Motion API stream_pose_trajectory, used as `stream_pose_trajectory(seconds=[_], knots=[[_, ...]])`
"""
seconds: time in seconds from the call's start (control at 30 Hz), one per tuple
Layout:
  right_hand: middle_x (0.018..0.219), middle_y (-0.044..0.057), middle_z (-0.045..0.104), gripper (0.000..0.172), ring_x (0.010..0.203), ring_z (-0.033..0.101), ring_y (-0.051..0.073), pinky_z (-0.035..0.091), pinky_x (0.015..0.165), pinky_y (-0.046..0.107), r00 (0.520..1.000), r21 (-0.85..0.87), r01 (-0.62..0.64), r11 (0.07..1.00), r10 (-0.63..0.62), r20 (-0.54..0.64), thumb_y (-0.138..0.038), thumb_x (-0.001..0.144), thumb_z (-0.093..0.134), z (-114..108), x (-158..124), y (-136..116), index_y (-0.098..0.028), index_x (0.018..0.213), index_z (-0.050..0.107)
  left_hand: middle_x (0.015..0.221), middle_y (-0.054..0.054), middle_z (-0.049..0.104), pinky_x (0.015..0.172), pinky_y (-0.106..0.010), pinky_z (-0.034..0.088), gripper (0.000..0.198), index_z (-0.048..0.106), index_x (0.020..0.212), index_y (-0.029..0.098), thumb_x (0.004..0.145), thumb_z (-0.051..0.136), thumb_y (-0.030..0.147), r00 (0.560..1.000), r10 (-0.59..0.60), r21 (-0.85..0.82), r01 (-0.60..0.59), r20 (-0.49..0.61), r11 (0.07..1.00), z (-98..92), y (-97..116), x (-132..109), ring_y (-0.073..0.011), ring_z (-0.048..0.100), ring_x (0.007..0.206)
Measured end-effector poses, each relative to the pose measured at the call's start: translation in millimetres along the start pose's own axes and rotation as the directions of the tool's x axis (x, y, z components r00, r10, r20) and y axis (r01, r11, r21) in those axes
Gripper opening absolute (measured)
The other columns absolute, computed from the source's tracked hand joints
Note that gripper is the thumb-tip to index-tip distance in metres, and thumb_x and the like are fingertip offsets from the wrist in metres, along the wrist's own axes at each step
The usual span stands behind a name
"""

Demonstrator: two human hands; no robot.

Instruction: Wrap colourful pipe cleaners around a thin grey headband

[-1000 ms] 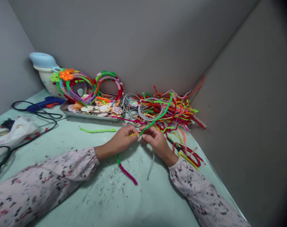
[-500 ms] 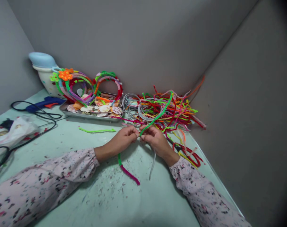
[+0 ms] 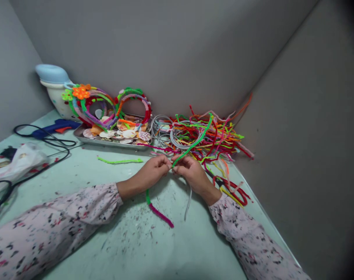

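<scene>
Left hand (image 3: pixel 155 173) and right hand (image 3: pixel 196 177) both pinched on one fuzzy, curved green pipe cleaner (image 3: pixel 206 129); one smooth grey wire (image 3: pixel 189 202) dangles near; one lime chenille stem (image 3: pixel 118 161) left.

Canister (image 3: pixel 58 95): back left on the desk (image 3: pixel 191 249), behind the glue gun (image 3: pixel 53 127).
Tray (image 3: pixel 112 144): right of the glue gun, near the back wall (image 3: pixel 153 46).
Shells (image 3: pixel 129 133): in the tray.
Headbands (image 3: pixel 148 113): upright above the shells, the leftmost just before the canister.
Pipe-cleaner heap (image 3: pixel 223 134): right of the tray, wire coils (image 3: pixel 171 136) at its left side.
Loose strip (image 3: pixel 121 160): before the tray, behind the left hand (image 3: pixel 153 171).
Right hand (image 3: pixel 192 173): before the heap, beside the left.
Tool (image 3: pixel 220 182): right of the right hand.
Bag (image 3: pixel 29 157): left edge, before the glue gun.
</scene>
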State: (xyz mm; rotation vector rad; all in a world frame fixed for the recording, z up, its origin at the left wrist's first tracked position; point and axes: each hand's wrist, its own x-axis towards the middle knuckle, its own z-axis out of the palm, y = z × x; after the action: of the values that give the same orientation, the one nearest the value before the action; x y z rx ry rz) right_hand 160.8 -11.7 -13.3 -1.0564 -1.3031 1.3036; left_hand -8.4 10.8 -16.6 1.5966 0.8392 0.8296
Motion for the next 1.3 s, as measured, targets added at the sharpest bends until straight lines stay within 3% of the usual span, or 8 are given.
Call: stream_pose_trajectory(seconds=[0.33, 0.87, 1.3], knots=[[0.072, -0.003, 0.060, 0.024, 0.064, 0.054, 0.011, 0.042, 0.063, 0.024, 1.000, -0.036, -0.001, 0.999, 0.001, 0.002, -0.017, 0.068, 0.065, -0.6, 0.2, 1.3, -0.020, 0.092, 0.064, 0.058, 0.006, 0.042, 0.052, -0.022, 0.027, 0.007, 0.052, 0.076, 0.017, 0.080, 0.049, 0.023, 1.000, -0.004, -0.004, 0.004, -0.012, 1.000, 1.7, -6.4, 1.4, -0.0082, 0.036, 0.051], [0.070, -0.003, 0.059, 0.023, 0.063, 0.054, 0.011, 0.043, 0.062, 0.025, 1.000, -0.062, -0.022, 0.998, 0.021, -0.017, -0.021, 0.068, 0.066, 4.7, -1.0, -6.9, -0.019, 0.090, 0.063, 0.057, 0.005, 0.044, 0.054, -0.022, 0.030, 0.009, 0.053, 0.073, 0.018, 0.078, 0.051, 0.025, 0.999, -0.003, 0.015, 0.004, -0.048, 1.000, 1.1, 0.4, 1.1, -0.0102, 0.039, 0.054], [0.068, -0.003, 0.057, 0.022, 0.062, 0.053, 0.011, 0.042, 0.062, 0.026, 0.999, -0.108, 0.000, 0.994, -0.004, -0.036, -0.021, 0.066, 0.065, 6.8, -2.7, -8.9, -0.019, 0.088, 0.063, 0.055, 0.005, 0.041, 0.050, -0.022, 0.026, 0.007, 0.052, 0.070, 0.018, 0.074, 0.053, 0.023, 0.998, -0.042, -0.082, 0.038, -0.052, 0.996, 2.4, 0.2, 2.0, -0.0088, 0.034, 0.050]])
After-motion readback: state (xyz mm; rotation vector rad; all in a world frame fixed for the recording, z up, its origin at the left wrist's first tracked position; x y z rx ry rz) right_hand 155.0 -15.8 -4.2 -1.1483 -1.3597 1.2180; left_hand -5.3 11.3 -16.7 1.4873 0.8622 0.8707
